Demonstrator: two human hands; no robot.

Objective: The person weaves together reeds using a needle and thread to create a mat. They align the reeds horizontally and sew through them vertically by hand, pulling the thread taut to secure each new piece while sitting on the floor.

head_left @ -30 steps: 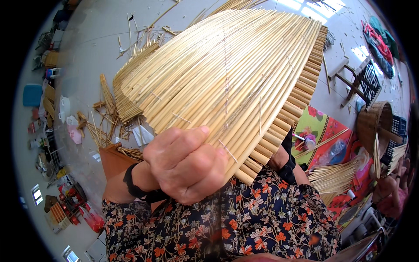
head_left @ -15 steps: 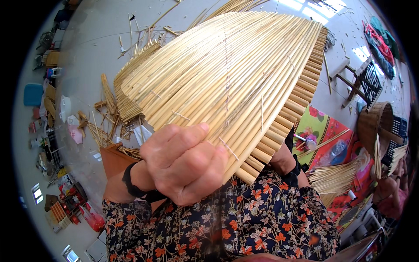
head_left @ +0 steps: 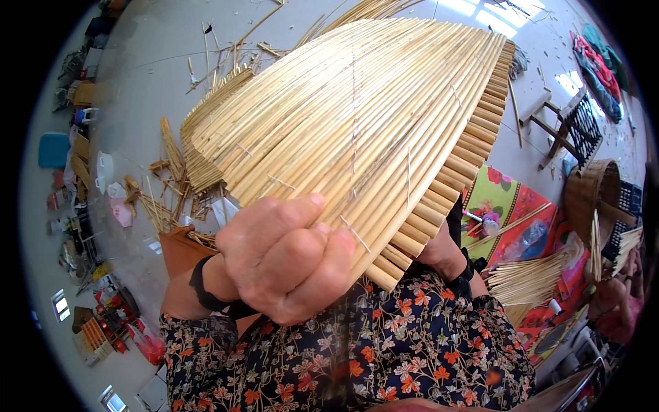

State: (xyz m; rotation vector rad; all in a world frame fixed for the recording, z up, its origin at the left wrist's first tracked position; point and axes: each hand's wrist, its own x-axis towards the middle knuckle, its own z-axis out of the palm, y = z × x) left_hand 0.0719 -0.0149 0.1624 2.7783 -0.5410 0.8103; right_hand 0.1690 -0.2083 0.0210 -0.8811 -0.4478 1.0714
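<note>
A large panel of straw-coloured reed stalks (head_left: 357,103), laid side by side and sewn with short stitches, fills the middle of the view. Along its right side shows a second layer of thicker cut stalk ends (head_left: 449,168). My left hand (head_left: 285,257) is closed on the near-left edge, fingers curled over the top stalks beside a pale stitch. My right hand (head_left: 441,250) is under the right side of the panel; only the wrist and a bit of the hand show, and its fingers are hidden. Dark bands circle both wrists.
Loose stalks and scraps (head_left: 171,158) litter the tiled floor at left. To the right stand a folding stool (head_left: 570,130) and a wicker basket (head_left: 590,196). A bundle of thin sticks (head_left: 525,281) lies on a floral mat (head_left: 501,199). Another person's arm (head_left: 621,288) shows at far right.
The near edge of the panel has shifted slightly left, and my left hand has moved a little left with it. My right hand shows slightly more beneath the edge.
</note>
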